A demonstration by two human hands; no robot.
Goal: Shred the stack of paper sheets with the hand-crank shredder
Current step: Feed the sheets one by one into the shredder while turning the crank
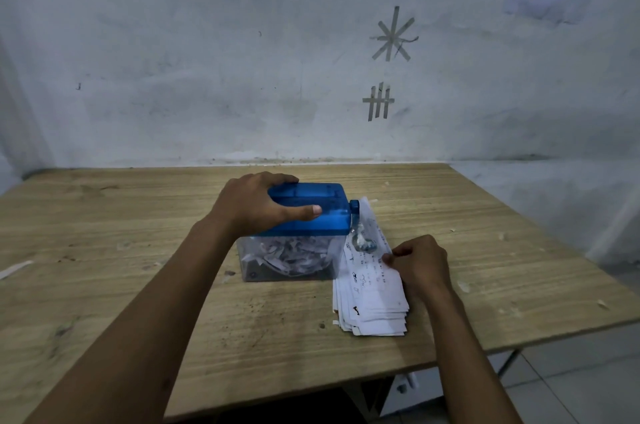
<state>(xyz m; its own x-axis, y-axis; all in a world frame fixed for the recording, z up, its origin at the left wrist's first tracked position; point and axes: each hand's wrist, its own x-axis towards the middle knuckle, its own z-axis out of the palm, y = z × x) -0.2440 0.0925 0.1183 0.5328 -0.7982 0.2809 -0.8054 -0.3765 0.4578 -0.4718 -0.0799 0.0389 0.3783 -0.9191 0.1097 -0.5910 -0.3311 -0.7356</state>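
A hand-crank shredder (311, 215) with a blue top stands mid-table on a clear bin (287, 259) full of white paper shreds. My left hand (256, 203) grips the blue top from the left, thumb along its near side and fingers over the far edge. The crank (360, 236) hangs down on the shredder's right side. A stack of white paper sheets (370, 299) with scribbles lies on the table right of the bin. My right hand (419, 262) rests at the stack's right edge and pinches the top sheet with curled fingers.
The wooden table (138, 267) abuts a scuffed white wall (207, 59); its right edge drops to a tiled floor (571, 385). Small paper scraps (15, 268) lie scattered on the tabletop. Tape marks (393, 35) stick to the wall.
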